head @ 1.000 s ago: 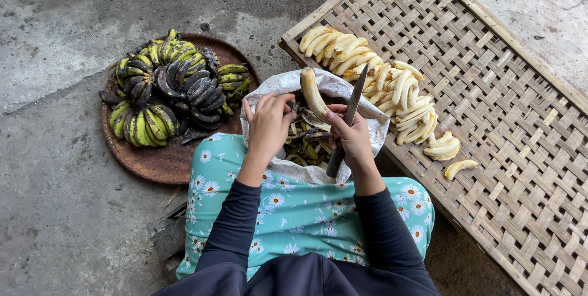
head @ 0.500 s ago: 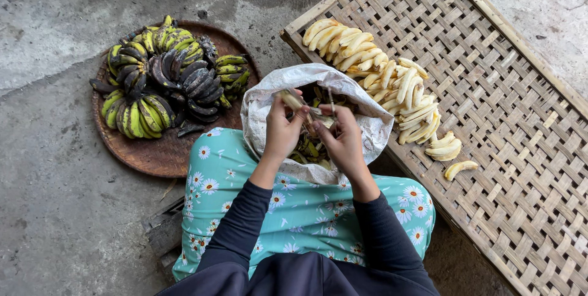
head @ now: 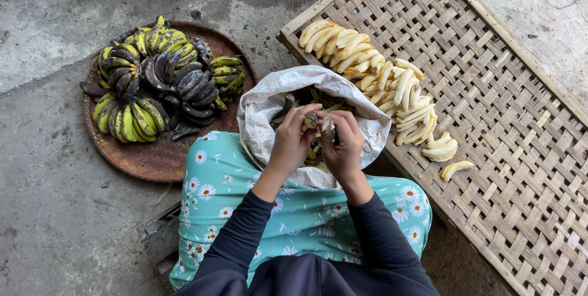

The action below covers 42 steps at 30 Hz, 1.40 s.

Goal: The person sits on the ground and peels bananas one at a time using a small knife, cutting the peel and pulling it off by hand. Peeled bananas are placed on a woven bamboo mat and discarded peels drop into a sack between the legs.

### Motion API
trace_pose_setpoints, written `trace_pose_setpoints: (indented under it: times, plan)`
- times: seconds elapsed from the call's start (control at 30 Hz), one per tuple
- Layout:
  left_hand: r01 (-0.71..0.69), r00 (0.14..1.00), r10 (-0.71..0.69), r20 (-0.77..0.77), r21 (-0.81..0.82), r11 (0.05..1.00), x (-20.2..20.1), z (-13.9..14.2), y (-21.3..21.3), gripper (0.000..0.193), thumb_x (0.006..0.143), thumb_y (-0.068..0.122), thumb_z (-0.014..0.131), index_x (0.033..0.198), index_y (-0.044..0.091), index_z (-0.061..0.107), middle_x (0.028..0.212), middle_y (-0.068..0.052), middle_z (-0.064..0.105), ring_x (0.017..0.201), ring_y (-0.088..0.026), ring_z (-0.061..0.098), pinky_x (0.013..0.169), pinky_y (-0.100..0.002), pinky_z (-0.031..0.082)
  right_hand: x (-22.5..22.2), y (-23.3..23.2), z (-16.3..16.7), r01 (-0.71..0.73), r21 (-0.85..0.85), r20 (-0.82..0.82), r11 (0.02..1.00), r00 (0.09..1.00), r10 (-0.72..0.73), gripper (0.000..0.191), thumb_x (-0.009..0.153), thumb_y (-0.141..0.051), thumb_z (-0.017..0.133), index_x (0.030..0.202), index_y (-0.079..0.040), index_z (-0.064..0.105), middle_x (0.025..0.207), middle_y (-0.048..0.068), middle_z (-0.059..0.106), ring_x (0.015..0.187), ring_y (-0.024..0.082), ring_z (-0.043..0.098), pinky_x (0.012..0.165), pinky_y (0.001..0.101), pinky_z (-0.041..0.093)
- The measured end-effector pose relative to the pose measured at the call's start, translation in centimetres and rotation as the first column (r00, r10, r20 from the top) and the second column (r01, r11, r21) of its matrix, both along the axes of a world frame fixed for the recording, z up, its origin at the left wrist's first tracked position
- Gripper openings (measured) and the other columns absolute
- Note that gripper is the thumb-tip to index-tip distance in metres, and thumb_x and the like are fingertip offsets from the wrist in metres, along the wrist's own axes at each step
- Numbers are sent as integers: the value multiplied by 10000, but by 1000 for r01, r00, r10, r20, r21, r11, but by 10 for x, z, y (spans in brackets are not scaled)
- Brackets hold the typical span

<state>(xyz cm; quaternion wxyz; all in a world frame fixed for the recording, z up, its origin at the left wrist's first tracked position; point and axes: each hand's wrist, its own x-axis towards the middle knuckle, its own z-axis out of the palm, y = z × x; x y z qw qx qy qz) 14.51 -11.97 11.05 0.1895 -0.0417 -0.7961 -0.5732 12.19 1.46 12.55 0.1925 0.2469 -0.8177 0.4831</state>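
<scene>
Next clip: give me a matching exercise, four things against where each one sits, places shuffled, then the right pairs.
Things:
1. Unpeeled bananas
2. Peeled bananas
3. White sack
4. Both hands

Places:
A. On the woven bamboo mat
B. Over the sack's open mouth
C. On the round brown tray
D. Against the floral lap, between tray and mat

Pairs: 1-C, 2-A, 3-D, 4-B
</scene>
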Motion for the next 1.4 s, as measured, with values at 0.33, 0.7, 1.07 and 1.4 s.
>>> trace_pose_setpoints:
  times: [0.33, 0.7, 1.07, 1.4]
  plan:
    - [23, 999, -15, -42, 178, 984, 3, -27, 7, 465, 913, -52, 715, 1344, 98, 621, 1283, -117, 588, 1127, -250, 681, 940, -349, 595, -5, 7, -16, -68, -177, 308, 982, 944, 121, 40, 1028, -41, 630, 1059, -29, 607, 929, 81, 632, 809, 205, 612, 701, 306, 512]
    - [32, 973, 223, -62, 991, 133, -17, -66, -34, 473, 1050, 211, 563, 1500, 167, 425, 1272, -107, 632, 1157, -254, 665, 951, -432, 612, -44, 67, -43, 301, -785, 566, 542, 704, 429, 110, 1091, -161, 578, 1102, -55, 552, 778, -3, 493, 640, 104, 508, 509, 280, 458]
    - [19, 992, 122, -35, 991, 129, -17, -66, 17, 611, 974, 70, 699, 1501, 172, 408, 1279, -95, 622, 1158, -196, 648, 993, -344, 599, -10, 13, -16, -72, -334, 449, 940, 864, 226, 218, 989, -16, 710, 1201, -17, 663, 1033, 24, 716, 858, 52, 609, 731, 232, 518]
    - [96, 869, -482, 108, 920, 381, -4, -59, -22, 620, 929, 158, 776, 1467, 64, 482, 1108, -87, 683, 1032, -210, 710, 855, -366, 590, -27, 43, -12, 5, -204, 191, 979, 981, 35, 84, 1017, 40, 621, 1063, -24, 652, 944, 19, 658, 839, 102, 620, 735, 248, 520]
